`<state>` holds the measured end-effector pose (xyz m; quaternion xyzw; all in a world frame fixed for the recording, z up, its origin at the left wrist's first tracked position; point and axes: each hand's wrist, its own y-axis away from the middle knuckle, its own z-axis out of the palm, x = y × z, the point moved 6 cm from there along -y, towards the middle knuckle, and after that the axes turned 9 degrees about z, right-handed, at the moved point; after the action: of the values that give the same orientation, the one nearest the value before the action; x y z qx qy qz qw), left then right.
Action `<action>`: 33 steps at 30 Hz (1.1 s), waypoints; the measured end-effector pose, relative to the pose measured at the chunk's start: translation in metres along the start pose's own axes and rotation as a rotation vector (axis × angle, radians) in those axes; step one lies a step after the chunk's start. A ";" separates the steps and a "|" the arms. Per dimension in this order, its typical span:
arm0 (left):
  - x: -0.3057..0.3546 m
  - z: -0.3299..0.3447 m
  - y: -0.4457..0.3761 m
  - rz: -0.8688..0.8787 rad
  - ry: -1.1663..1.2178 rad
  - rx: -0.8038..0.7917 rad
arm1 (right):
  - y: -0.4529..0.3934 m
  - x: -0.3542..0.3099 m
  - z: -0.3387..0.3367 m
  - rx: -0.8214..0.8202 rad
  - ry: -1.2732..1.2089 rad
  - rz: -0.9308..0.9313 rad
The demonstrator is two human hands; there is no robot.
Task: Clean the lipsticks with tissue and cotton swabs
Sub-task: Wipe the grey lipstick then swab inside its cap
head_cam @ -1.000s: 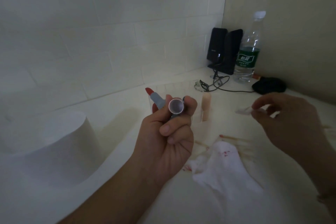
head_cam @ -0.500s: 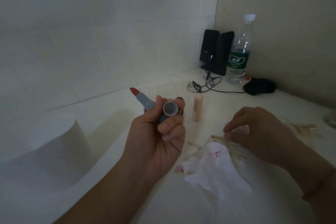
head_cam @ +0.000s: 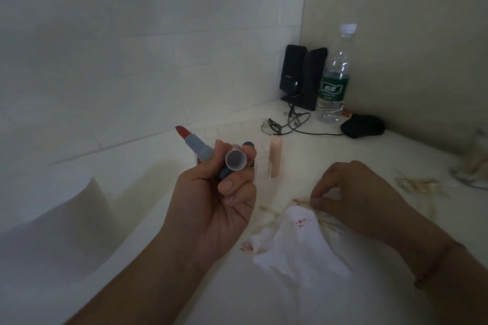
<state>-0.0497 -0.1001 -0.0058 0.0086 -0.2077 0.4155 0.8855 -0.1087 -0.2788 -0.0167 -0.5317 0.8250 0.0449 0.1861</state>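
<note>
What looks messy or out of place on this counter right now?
Red smears mark the crumpled tissue and the counter beside it. Used cotton swabs lie scattered loose on the right, one red-tipped swab under the right hand.

The left hand (head_cam: 211, 200) is held up off the table, with its fingers curled tight and the palm side facing back. The right hand (head_cam: 353, 198) is low by the table, with thumb and first finger pinched together, and the forearm reaches in from the right
</note>
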 end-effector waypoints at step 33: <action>-0.001 -0.002 -0.007 0.055 -0.302 0.059 | -0.007 0.140 -0.052 0.269 0.231 0.475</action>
<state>-0.0448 -0.1055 -0.0066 0.0915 -0.3262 0.4395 0.8319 -0.1673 -0.4169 -0.0172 -0.2959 0.9406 -0.0833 0.1442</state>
